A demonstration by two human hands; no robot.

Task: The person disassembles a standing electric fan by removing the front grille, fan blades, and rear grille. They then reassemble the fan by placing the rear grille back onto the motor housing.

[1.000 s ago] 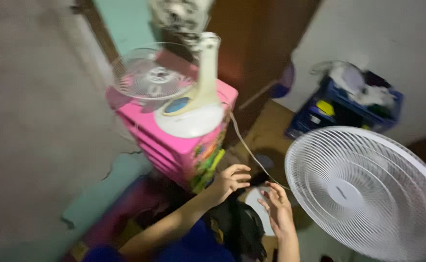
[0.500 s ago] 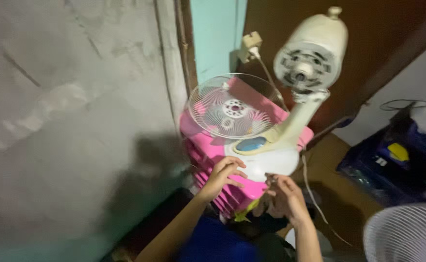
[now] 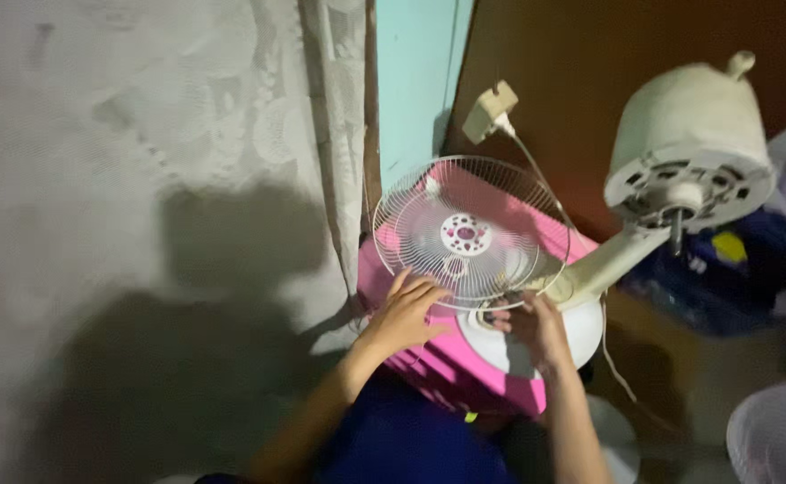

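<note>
The pink drawers (image 3: 447, 363) stand tight against the grey wall (image 3: 142, 224) on my left, with the curtain (image 3: 335, 134) edge and a turquoise strip (image 3: 415, 81) just behind them. On the right there is more room: brown floor (image 3: 680, 385) runs out past the cord (image 3: 615, 363) toward a blue crate (image 3: 751, 269) and the rim of a second, white grille (image 3: 778, 439) at the lower right corner.

One wire grille (image 3: 469, 233) lies tilted on the drawers' top, its near rim toward me. My left hand (image 3: 406, 314) rests palm down at that near rim, fingers (image 3: 424, 291) spread and touching the wires; it is loose, not closed around anything. My right hand (image 3: 536, 327) comes in from the right, fingers curled at the grille's lower right rim, just over the fan's round white base (image 3: 581, 336). Whether it pinches the wire I cannot tell. Both forearms reach forward from below, the left angled in from the lower left, the right nearly straight up.

The fan's neck (image 3: 604, 269) leans right from the base to one bare motor (image 3: 689, 148), its shaft pointing down and toward me. One plug (image 3: 490, 109) hangs against the brown door (image 3: 590, 54) behind.

Count: two grilles, one motor, one base, one plug, one set of drawers, two hands.
</note>
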